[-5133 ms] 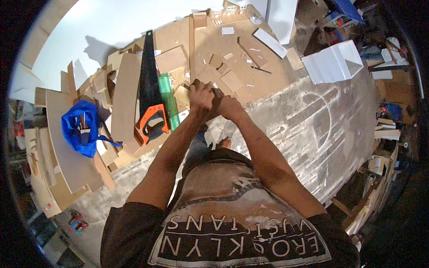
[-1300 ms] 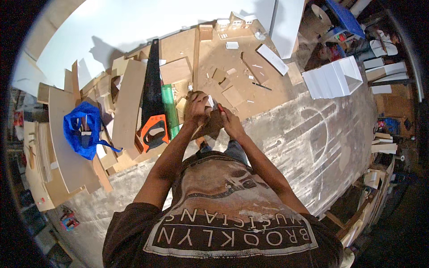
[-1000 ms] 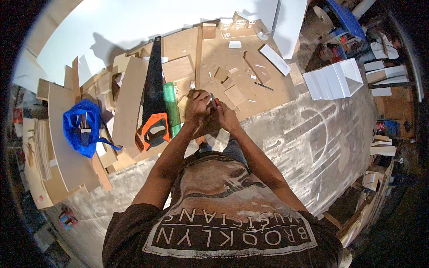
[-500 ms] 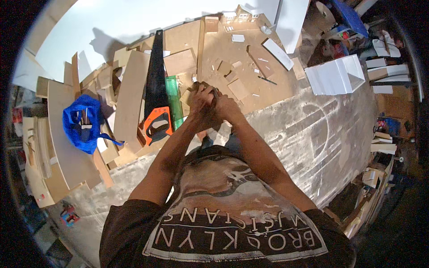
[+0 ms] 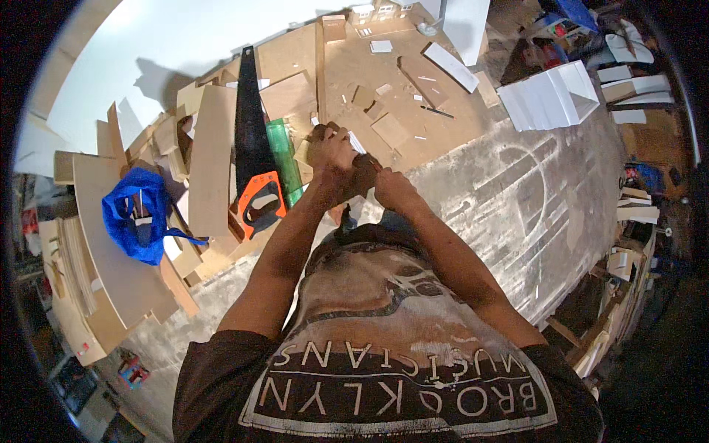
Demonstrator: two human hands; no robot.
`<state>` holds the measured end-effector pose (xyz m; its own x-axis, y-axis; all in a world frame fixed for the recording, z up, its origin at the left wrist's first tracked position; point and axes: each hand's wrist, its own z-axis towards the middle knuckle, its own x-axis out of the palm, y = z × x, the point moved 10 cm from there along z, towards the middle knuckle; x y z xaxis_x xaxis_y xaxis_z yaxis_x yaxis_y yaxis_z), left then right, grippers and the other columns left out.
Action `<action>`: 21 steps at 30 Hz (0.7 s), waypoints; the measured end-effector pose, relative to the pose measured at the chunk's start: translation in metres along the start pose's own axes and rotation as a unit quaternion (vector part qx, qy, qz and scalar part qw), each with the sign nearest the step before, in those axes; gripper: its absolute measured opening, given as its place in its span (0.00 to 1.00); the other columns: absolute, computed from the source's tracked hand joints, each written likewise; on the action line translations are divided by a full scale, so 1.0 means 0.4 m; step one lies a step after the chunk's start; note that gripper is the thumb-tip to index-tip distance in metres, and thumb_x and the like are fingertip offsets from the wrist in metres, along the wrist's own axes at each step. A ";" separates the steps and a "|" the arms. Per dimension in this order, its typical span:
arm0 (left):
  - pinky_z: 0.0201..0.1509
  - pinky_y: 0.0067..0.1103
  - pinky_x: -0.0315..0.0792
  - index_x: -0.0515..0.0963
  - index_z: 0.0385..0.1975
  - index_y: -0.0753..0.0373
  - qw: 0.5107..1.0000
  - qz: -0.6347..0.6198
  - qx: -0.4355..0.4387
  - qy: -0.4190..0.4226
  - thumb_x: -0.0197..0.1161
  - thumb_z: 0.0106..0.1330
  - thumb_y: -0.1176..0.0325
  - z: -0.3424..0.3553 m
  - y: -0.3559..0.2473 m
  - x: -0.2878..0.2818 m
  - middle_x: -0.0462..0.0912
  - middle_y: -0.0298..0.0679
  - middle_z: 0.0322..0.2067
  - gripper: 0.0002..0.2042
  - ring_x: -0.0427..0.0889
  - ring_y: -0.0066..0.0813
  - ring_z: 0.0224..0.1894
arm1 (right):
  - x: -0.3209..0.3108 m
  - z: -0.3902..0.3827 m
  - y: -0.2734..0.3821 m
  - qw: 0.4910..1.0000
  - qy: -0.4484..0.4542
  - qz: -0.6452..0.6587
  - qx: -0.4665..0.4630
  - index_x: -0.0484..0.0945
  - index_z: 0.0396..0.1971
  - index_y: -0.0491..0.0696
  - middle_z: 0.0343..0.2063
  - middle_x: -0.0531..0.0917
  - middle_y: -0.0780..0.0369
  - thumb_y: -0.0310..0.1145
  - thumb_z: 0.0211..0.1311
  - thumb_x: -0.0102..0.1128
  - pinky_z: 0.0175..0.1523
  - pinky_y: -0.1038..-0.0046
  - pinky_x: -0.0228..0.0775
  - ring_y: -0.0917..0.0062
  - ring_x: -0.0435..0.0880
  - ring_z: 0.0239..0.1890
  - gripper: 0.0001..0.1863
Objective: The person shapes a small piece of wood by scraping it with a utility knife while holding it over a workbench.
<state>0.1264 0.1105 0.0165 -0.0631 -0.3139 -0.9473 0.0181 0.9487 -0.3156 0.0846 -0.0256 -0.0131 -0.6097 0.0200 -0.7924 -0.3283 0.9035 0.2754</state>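
Note:
Close in front of my body, both hands are at work on a dark brown piece that looks like a sheet; its exact kind is unclear. My left hand is closed, fingers curled over it, and a dark part sticks out past the fingertips. Lower and to the right, my right hand is closed on the piece's right end. A thin white strip shows just beyond, between the hands. To the left lie a green translucent piece and a handsaw with a black blade and orange handle.
Wooden boards are stacked at left, with a blue bag on them. Offcuts and a pencil lie on the board ahead. A small model house stands farther back. A white box is at right on the concrete floor.
My right hand has moved right and slightly down, away from my left hand. More of the dark brown piece now shows between them. The whole view has shifted a little.

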 end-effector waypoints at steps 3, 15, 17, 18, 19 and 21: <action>0.62 0.36 0.67 0.79 0.44 0.66 0.999 -0.017 0.024 0.040 0.67 0.52 0.55 -0.009 -0.014 -0.015 0.77 0.47 0.49 0.24 0.69 0.49 0.60 | 0.006 -0.023 -0.016 0.999 0.025 -0.028 0.003 0.76 0.42 0.35 0.40 0.81 0.42 0.31 0.61 0.48 0.51 0.51 0.74 0.49 0.83 0.44 0.16; 0.58 0.35 0.70 0.77 0.46 0.64 0.936 -0.336 -0.089 -0.047 0.70 0.48 0.62 0.027 0.117 0.109 0.79 0.47 0.38 0.24 0.77 0.46 0.44 | -0.186 0.063 -0.025 0.896 -0.150 0.409 -0.079 0.77 0.37 0.39 0.25 0.78 0.62 0.43 0.67 0.59 0.36 0.74 0.68 0.79 0.73 0.30 0.19; 0.55 0.32 0.72 0.77 0.46 0.65 0.916 -0.395 -0.050 -0.038 0.70 0.51 0.64 0.045 0.063 0.084 0.80 0.45 0.36 0.22 0.79 0.42 0.42 | -0.103 0.150 -0.065 0.847 -0.112 0.509 -0.105 0.78 0.45 0.39 0.30 0.82 0.61 0.37 0.61 0.65 0.41 0.72 0.73 0.79 0.78 0.33 0.19; 0.52 0.29 0.74 0.78 0.45 0.66 0.893 -0.449 -0.019 -0.025 0.69 0.54 0.66 0.041 0.034 0.067 0.82 0.44 0.35 0.19 0.81 0.39 0.40 | -0.093 0.172 -0.078 0.860 -0.128 0.479 -0.122 0.79 0.42 0.40 0.25 0.80 0.65 0.36 0.61 0.64 0.35 0.73 0.70 0.81 0.75 0.28 0.16; 0.52 0.29 0.74 0.78 0.45 0.66 0.894 -0.446 -0.024 -0.027 0.69 0.54 0.66 0.032 0.038 0.049 0.82 0.44 0.35 0.19 0.81 0.39 0.40 | -0.105 0.169 -0.065 0.859 -0.123 0.480 -0.127 0.79 0.42 0.40 0.25 0.80 0.65 0.36 0.61 0.64 0.35 0.73 0.70 0.81 0.75 0.28 0.16; 0.46 0.22 0.75 0.77 0.46 0.70 0.822 -0.565 -0.069 0.004 0.67 0.58 0.70 0.017 0.046 0.044 0.84 0.40 0.39 0.17 0.82 0.24 0.42 | -0.140 0.129 -0.034 0.847 -0.064 0.517 -0.103 0.80 0.34 0.43 0.19 0.76 0.69 0.36 0.63 0.63 0.26 0.77 0.63 0.86 0.70 0.21 0.10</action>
<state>0.1324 0.1221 -0.0064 0.0312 -0.9982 -0.0521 -0.1706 0.0460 -0.9843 0.1605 -0.0169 -0.0007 -0.5689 0.8140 -0.1175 0.2069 0.2799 0.9375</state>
